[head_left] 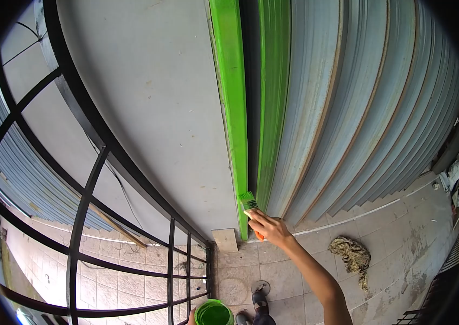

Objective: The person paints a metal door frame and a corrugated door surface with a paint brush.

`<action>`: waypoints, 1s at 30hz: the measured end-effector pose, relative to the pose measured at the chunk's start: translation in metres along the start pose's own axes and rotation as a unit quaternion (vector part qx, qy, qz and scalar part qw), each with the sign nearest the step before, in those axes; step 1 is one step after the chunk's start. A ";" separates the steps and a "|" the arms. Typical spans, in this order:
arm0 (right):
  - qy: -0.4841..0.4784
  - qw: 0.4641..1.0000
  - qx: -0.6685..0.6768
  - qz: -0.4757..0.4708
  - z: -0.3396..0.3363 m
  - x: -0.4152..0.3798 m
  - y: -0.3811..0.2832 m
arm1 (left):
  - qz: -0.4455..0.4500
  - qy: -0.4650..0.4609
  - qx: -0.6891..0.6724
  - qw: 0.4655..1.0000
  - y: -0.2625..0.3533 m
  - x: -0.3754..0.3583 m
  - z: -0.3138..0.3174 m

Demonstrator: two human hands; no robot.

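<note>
My right hand (268, 227) is closed around the handle of a paintbrush (248, 201). The green bristles touch the lower part of a green-painted upright post (233, 108). Beside the post, past a dark gap, stands a green-painted edge strip (273, 97) of the corrugated metal shutter. At the bottom edge, my left hand (192, 317) shows only in part, holding a tub of green paint (213, 313) by its left side. An orange bit shows below the right hand's fingers.
Grey folded metal panels (359, 108) curve off to the right. A black metal grille (80, 222) spans the left. On the tiled floor (289, 271) lie a crumpled cloth (351, 257) and a small board (224, 240) by the wall. My feet (260, 303) are below.
</note>
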State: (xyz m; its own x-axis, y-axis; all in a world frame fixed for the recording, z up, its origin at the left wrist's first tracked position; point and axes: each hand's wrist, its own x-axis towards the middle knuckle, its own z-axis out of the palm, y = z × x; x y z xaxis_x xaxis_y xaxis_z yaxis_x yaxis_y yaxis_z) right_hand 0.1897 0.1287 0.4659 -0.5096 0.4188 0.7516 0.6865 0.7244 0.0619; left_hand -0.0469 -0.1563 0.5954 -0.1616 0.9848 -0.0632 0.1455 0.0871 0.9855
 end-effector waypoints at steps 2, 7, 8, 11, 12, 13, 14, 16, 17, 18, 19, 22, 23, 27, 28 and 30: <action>0.021 1.000 -0.014 -0.007 -0.033 0.039 0.010 | 0.001 -0.005 0.003 1.000 0.000 -0.001 0.001; 0.174 0.983 -0.040 -0.043 -0.113 0.125 0.027 | 0.003 -0.012 0.008 1.000 0.003 -0.001 0.004; 0.216 0.974 -0.045 -0.043 -0.128 0.140 0.027 | 0.002 -0.013 0.009 1.000 0.003 -0.001 0.005; 0.225 0.973 -0.042 -0.032 -0.138 0.152 0.027 | 0.003 -0.016 0.011 1.000 0.006 -0.002 0.008; 0.190 0.980 -0.040 -0.035 -0.124 0.141 0.027 | 0.004 -0.016 0.013 1.000 0.007 -0.002 0.008; 0.156 0.986 -0.038 -0.039 -0.109 0.128 0.025 | 0.004 -0.016 0.015 1.000 0.008 -0.002 0.008; 0.126 0.991 -0.030 -0.037 -0.098 0.111 0.018 | 0.005 -0.016 0.015 1.000 0.007 -0.002 0.009; 0.029 0.999 0.027 -0.022 -0.067 0.068 0.010 | 0.006 -0.014 0.013 1.000 0.006 -0.003 0.009; 0.007 0.999 0.023 -0.026 -0.055 0.054 0.004 | 0.007 -0.014 0.014 1.000 0.006 -0.004 0.010; -0.016 0.999 0.018 -0.030 -0.056 0.051 -0.005 | 0.006 -0.013 0.013 1.000 0.007 -0.004 0.009; -0.039 0.999 0.013 -0.036 -0.057 0.052 -0.006 | 0.007 -0.012 0.013 1.000 0.006 -0.004 0.010; 0.031 0.999 -0.002 -0.014 -0.088 0.108 -0.002 | 0.006 -0.006 0.007 1.000 0.006 -0.009 0.010; 0.059 0.998 -0.012 -0.009 -0.102 0.135 0.002 | 0.006 -0.003 0.005 1.000 0.006 -0.011 0.010; 0.157 0.981 -0.087 -0.070 -0.135 0.192 -0.016 | 0.001 0.008 -0.007 1.000 0.007 -0.017 0.009; 0.136 0.984 -0.093 -0.071 -0.145 0.196 -0.028 | 0.001 0.010 -0.008 1.000 0.007 -0.017 0.008; 0.105 0.984 -0.112 -0.090 -0.131 0.183 -0.038 | -0.003 0.012 -0.012 1.000 0.004 -0.020 0.006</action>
State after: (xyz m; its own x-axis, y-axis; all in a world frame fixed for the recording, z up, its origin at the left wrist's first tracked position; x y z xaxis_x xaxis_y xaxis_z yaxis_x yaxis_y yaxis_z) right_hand 0.1386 0.1056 0.6871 -0.5309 0.1560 0.8330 0.7048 0.6270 0.3318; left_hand -0.0374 -0.1747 0.5997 -0.1863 0.9803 -0.0659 0.1213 0.0895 0.9886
